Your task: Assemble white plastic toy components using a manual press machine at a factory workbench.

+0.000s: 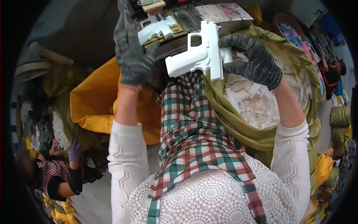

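Observation:
In front of me, a white plastic toy pistol (197, 58) hangs over my checked apron, its slide side turned to the right. My right hand (255, 61), in a dark grey knit glove, grips it between thumb and fingers at a rounded part. A second white toy pistol (158, 30) lies on a brass-coloured fixture (177, 28) of the machine ahead. My left hand (135, 59), gloved the same way, is closed around the near left end of that one; the fingertips are partly hidden.
A green woven sack (220, 100) full of white plastic parts (257, 100) stands at my right. An orange-yellow sack (93, 97) gapes open at my left. The stained machine box (223, 13) edges the far side. Other people (61, 171) work at lower left and far right.

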The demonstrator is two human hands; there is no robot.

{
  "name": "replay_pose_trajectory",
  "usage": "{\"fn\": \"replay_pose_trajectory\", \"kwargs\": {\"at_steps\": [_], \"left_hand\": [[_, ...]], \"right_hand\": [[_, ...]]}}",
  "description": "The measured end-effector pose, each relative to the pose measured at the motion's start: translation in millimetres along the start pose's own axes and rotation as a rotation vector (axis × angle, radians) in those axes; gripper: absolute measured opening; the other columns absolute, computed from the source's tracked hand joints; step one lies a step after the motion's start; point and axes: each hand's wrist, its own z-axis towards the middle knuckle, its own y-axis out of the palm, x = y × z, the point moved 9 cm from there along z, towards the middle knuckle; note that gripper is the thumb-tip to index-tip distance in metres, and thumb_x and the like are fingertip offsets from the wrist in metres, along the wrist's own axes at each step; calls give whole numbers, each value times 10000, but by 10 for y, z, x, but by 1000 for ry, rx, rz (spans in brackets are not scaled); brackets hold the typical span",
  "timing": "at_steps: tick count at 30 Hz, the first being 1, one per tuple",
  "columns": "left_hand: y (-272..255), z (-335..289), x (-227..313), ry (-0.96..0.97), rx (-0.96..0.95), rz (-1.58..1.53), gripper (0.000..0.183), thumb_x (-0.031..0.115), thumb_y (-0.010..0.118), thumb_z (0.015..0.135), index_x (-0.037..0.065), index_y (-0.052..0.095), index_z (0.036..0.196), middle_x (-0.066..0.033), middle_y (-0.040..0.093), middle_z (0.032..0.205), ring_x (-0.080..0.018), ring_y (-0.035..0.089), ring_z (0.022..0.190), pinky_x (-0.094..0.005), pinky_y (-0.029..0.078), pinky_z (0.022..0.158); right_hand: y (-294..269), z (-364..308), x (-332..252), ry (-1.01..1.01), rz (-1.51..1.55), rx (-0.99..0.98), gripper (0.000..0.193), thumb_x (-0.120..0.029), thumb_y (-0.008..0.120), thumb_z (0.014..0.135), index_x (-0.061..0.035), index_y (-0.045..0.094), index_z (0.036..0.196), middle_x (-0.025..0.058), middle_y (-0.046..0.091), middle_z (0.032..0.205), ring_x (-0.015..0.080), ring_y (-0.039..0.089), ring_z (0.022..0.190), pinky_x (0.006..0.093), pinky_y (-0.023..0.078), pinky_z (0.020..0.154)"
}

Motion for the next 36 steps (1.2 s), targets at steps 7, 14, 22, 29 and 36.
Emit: {"fn": "replay_pose_trajectory", "kwargs": {"at_steps": [7, 14, 22, 29, 36], "left_hand": [[507, 106, -135, -57, -697, 235, 574, 245, 662, 763, 75, 439, 1265, -188, 529, 1127, -340, 519, 977, -418, 425, 856], [-392, -840, -738, -311, -434, 262, 551, 225, 636, 778, 45, 442, 1262, -198, 521, 1139, -367, 486, 1035, -438, 384, 895], [-610, -1479, -1313, -481, -752, 427, 703, 272, 664, 764, 57, 325, 1341, -245, 410, 1279, -394, 396, 1175, -442, 323, 986], [-136, -1569, -697, -447, -916, -123, 531, 252, 634, 805, 38, 451, 1256, -201, 564, 1103, -343, 519, 1050, -395, 403, 914], [238, -1724, -181, -325, -1100, -244, 457, 186, 617, 830, 38, 485, 1241, -167, 563, 1167, -269, 523, 1111, -339, 411, 921]], "right_hand": [[69, 359, 28, -165, 41, 114, 529, -176, 715, 733, -90, 504, 1211, 85, 557, 1177, 202, 535, 1079, 340, 442, 928], [441, 1017, 45, -461, -41, 94, 395, -164, 601, 797, -90, 539, 1180, 118, 554, 1178, 273, 524, 1086, 360, 419, 943], [630, 1424, 282, -236, -218, -35, 390, -190, 587, 840, -129, 526, 1220, 111, 530, 1219, 255, 516, 1095, 340, 401, 945], [473, 348, 882, 263, 206, -402, 269, -218, 645, 803, -60, 630, 1020, 91, 642, 1002, 228, 593, 947, 319, 461, 857], [1424, -1058, 1778, 476, -368, -910, 741, -316, 763, 544, -53, 522, 1193, 175, 566, 1148, 330, 532, 1061, 377, 432, 884]]}}
